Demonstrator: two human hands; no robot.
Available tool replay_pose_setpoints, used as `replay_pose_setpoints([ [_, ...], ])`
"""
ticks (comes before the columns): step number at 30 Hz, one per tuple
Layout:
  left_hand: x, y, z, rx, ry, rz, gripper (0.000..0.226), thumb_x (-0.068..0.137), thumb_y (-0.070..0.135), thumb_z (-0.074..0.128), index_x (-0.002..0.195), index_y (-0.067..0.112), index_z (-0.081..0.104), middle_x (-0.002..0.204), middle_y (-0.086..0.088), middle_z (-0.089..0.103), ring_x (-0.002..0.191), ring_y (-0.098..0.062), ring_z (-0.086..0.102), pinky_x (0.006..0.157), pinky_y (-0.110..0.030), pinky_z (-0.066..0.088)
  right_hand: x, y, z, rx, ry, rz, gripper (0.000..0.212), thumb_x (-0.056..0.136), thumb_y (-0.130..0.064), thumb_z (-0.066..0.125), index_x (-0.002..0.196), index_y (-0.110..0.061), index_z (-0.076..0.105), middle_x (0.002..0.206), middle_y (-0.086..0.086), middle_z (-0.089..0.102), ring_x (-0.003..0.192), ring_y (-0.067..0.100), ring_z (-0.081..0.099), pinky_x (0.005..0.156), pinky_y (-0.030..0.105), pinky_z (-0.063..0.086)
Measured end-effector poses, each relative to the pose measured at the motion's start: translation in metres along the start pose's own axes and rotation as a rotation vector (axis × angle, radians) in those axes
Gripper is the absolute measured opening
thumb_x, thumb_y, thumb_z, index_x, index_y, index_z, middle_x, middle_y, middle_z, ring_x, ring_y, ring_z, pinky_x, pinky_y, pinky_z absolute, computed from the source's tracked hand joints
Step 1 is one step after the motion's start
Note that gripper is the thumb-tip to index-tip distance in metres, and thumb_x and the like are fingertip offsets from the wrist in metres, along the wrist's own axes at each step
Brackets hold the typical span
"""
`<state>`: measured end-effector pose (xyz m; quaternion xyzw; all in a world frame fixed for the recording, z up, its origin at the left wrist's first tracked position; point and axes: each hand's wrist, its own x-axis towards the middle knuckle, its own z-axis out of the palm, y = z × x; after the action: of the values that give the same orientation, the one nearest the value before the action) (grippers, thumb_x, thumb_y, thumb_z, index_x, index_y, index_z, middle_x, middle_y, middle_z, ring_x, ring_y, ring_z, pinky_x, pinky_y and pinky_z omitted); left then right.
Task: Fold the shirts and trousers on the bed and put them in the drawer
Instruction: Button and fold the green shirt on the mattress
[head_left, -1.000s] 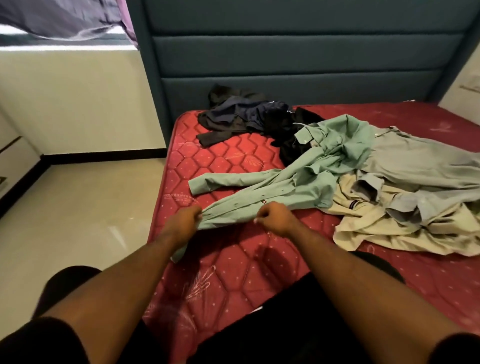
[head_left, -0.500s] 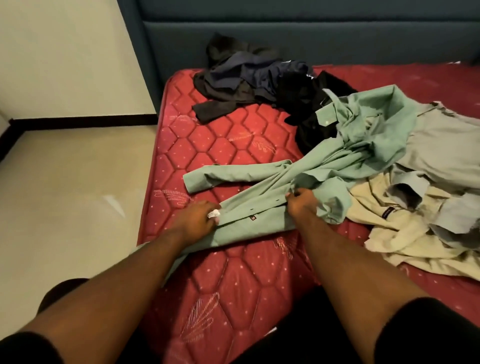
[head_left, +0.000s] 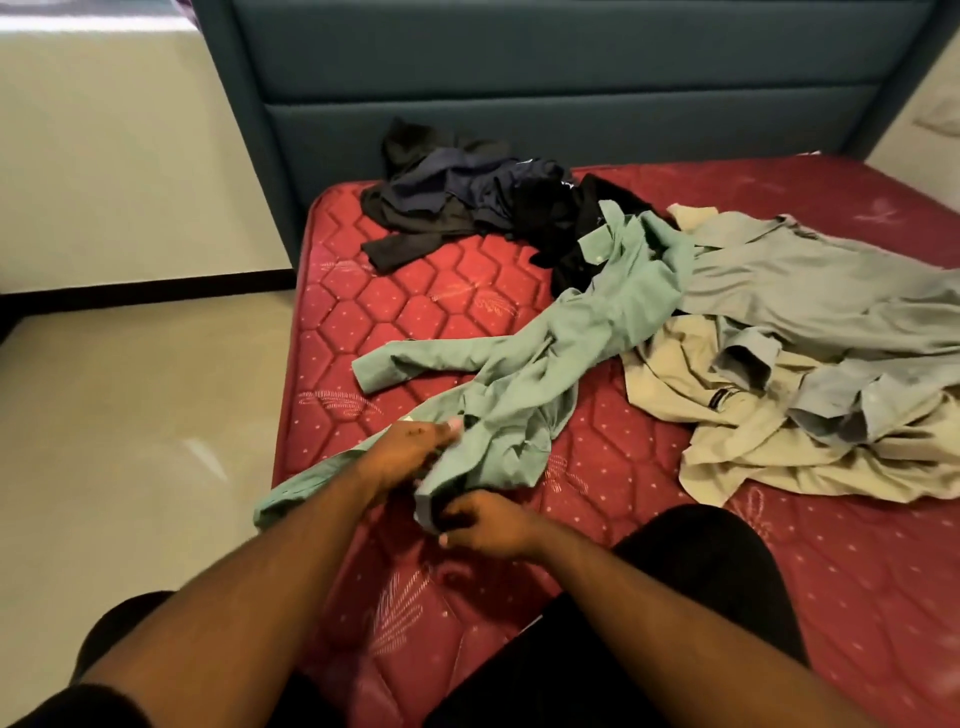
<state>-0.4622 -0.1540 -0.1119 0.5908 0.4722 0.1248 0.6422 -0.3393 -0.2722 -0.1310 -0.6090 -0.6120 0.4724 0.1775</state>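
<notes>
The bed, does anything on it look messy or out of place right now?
Yes. Nothing is folded: the green shirt lies twisted across the red mattress, one end over the edge. The beige shirt and grey shirt are crumpled together, beside a heap of dark clothes.

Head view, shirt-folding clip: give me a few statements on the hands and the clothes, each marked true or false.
1. Both hands grip the green shirt. True: left hand, right hand.
2. The green shirt is already folded flat. False: it lies bunched and stretched out.
3. A dark pile of clothes sits near the headboard. True.
4. The beige shirt lies on the floor. False: it lies on the red mattress.
</notes>
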Motion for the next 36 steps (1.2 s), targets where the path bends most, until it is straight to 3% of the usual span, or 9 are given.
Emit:
replay_pose_setpoints([
  [3, 0.000, 0.003, 0.008, -0.077, 0.006, 0.055, 0.015, 0.092, 0.009, 0.063, 0.079, 0.002, 0.061, 0.060, -0.009, 0.054, 0.042, -0.012, 0.045, 0.042, -0.017, 0.037, -0.009, -0.005, -0.027, -0.123, 0.022, 0.059, 0.025, 0.086, -0.010, 0.068, 0.110, -0.002, 0.069, 0.102, 0.007, 0.071, 0.084, 0.009, 0.065, 0.070, 0.016, 0.042],
  [8, 0.003, 0.026, 0.035, -0.074, -0.077, 0.056, 0.026, 0.094, 0.038, 0.061, 0.083, 0.014, 0.062, 0.072, -0.004, 0.058, 0.058, -0.016, 0.051, 0.049, -0.021, 0.043, -0.014, -0.010, -0.083, -0.494, 0.110, 0.073, 0.023, 0.086, -0.007, 0.056, 0.103, -0.001, 0.069, 0.103, 0.017, 0.069, 0.094, 0.032, 0.063, 0.067, 0.024, 0.035],
  [13, 0.020, 0.044, 0.042, 0.324, -0.049, 0.191, 0.013, 0.078, 0.013, 0.065, 0.066, 0.009, 0.060, 0.061, -0.006, 0.045, 0.051, -0.010, 0.040, 0.052, -0.028, 0.033, -0.017, -0.003, -0.113, -0.639, 0.030, 0.187, 0.018, 0.086, -0.017, 0.062, 0.084, -0.001, 0.069, 0.080, 0.018, 0.063, 0.069, 0.023, 0.050, 0.059, 0.028, 0.031],
  [15, 0.026, 0.049, 0.035, 0.522, -0.016, 0.278, 0.009, 0.076, 0.012, 0.057, 0.072, 0.011, 0.065, 0.067, 0.001, 0.050, 0.057, -0.002, 0.044, 0.060, -0.026, 0.035, -0.019, 0.018, -0.129, -0.601, 0.139, 0.235, 0.013, 0.084, -0.020, 0.064, 0.075, -0.010, 0.063, 0.077, 0.011, 0.057, 0.071, 0.020, 0.051, 0.060, 0.028, 0.034],
  [17, 0.031, 0.055, 0.022, 0.569, 0.023, 0.306, 0.020, 0.082, 0.004, 0.055, 0.097, 0.008, 0.068, 0.082, 0.006, 0.057, 0.077, -0.005, 0.051, 0.067, -0.020, 0.039, -0.018, 0.050, -0.145, -0.568, 0.377, 0.281, 0.018, 0.082, -0.025, 0.066, 0.098, -0.017, 0.062, 0.102, 0.009, 0.056, 0.089, 0.027, 0.059, 0.072, 0.031, 0.042],
  [21, 0.043, 0.063, -0.009, 0.297, -0.218, 0.117, 0.008, 0.084, 0.017, 0.064, 0.087, 0.011, 0.069, 0.080, -0.007, 0.062, 0.077, -0.019, 0.055, 0.069, -0.026, 0.044, -0.007, 0.092, -0.154, -0.498, 0.385, 0.348, 0.078, 0.082, -0.015, 0.067, 0.150, -0.026, 0.030, 0.149, 0.011, 0.034, 0.125, 0.035, 0.049, 0.100, 0.039, 0.043],
  [28, 0.060, 0.108, -0.108, 0.543, -0.441, -0.191, 0.018, 0.083, 0.010, 0.075, 0.097, 0.000, 0.068, 0.079, -0.006, 0.069, 0.071, -0.021, 0.063, 0.062, -0.026, 0.054, 0.056, 0.058, -0.233, -0.598, 0.405, 0.203, 0.033, 0.087, -0.005, 0.055, 0.118, -0.010, 0.065, 0.121, 0.015, 0.063, 0.113, 0.031, 0.058, 0.088, 0.032, 0.041],
  [32, 0.077, 0.226, -0.157, 1.187, 0.203, 0.178, 0.012, 0.084, 0.009, 0.071, 0.094, 0.004, 0.074, 0.065, 0.002, 0.066, 0.072, -0.023, 0.059, 0.061, -0.026, 0.044, 0.109, -0.070, -0.362, -0.834, 0.523, 0.057, 0.022, 0.082, -0.005, 0.063, 0.103, -0.007, 0.068, 0.108, 0.021, 0.064, 0.100, 0.035, 0.062, 0.084, 0.035, 0.048],
  [36, 0.028, 0.392, -0.188, 0.960, 1.189, 0.696, 0.022, 0.088, 0.014, 0.059, 0.104, 0.021, 0.073, 0.112, -0.013, 0.057, 0.104, -0.038, 0.055, 0.083, -0.043, 0.046, 0.067, -0.241, -0.490, -0.699, 1.183, -0.295, 0.012, 0.085, -0.008, 0.060, 0.088, 0.001, 0.067, 0.095, 0.026, 0.060, 0.093, 0.039, 0.056, 0.072, 0.035, 0.038],
])
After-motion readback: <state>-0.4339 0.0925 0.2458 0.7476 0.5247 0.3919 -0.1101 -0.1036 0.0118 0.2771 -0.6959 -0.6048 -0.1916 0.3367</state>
